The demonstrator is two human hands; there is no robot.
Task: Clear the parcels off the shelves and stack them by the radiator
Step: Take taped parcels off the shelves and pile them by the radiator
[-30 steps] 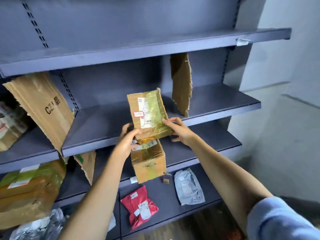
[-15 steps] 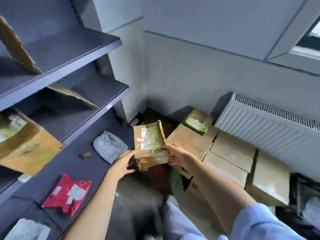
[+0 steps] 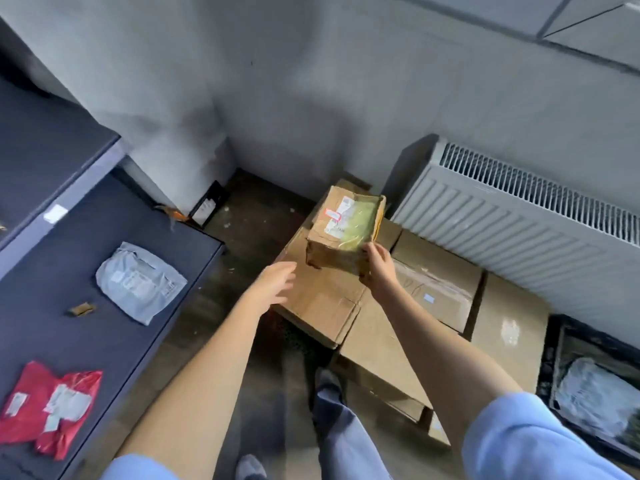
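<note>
Head view: right hand hides parcel corner.

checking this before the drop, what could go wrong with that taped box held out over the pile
1. Only the right hand grips the taped cardboard box, at one lower corner, while the left hand hangs open beside it; the box could twist free.
2. The cardboard boxes below lie at uneven heights by the radiator, so it may land tilted and slide off.
</note>
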